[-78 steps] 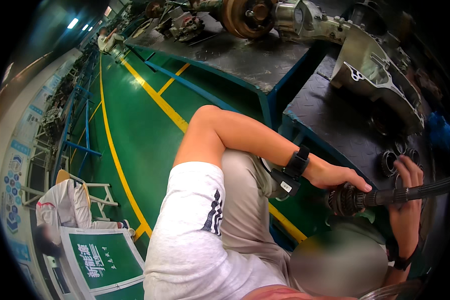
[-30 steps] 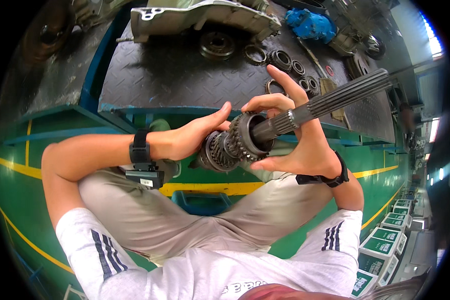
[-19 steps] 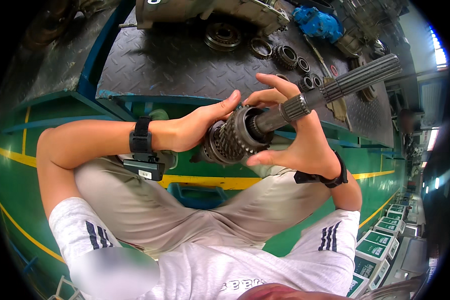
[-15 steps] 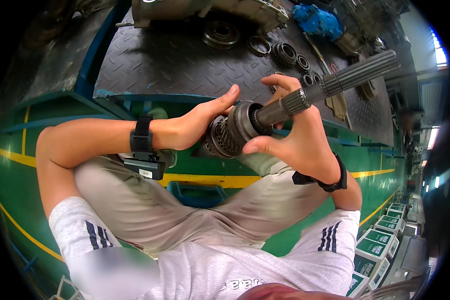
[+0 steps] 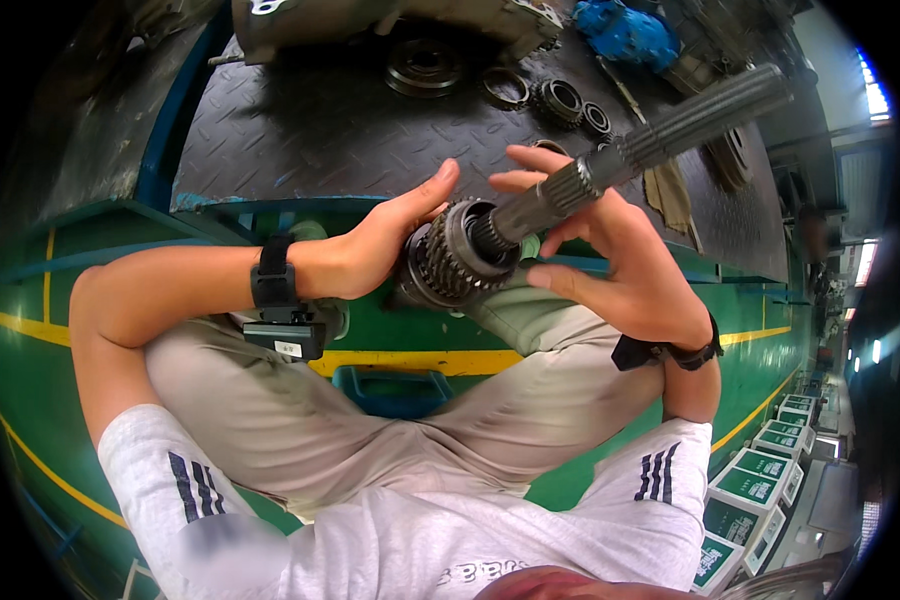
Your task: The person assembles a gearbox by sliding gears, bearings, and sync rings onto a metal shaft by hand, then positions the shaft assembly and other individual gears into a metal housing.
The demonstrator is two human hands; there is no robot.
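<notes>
A steel gear shaft (image 5: pixel 660 140) slants up to the right above my lap, its splined end pointing away from me. Toothed gears (image 5: pixel 450 255) are stacked on its lower end. Around that stack my left hand (image 5: pixel 385 235) is closed from the left, thumb raised; its other fingers are mostly hidden behind the gears. My right hand (image 5: pixel 625 265) is beside the shaft, fingers spread and thumb apart, just right of the gears. The shaft crosses in front of part of it, so light contact there cannot be judged.
Ahead stands a dark tread-plate workbench (image 5: pixel 300 150). On it lie a thick ring gear (image 5: pixel 425 68), a thin ring (image 5: pixel 506 88), a bearing (image 5: pixel 560 100), a metal housing (image 5: pixel 370 25), a blue part (image 5: pixel 625 35) and a rag (image 5: pixel 668 195). A blue stool (image 5: pixel 390 390) shows between my legs.
My right hand has opened and drawn back to the right from the gear stack. The shaft and my left hand have shifted slightly left, and more teeth show on the top gear.
</notes>
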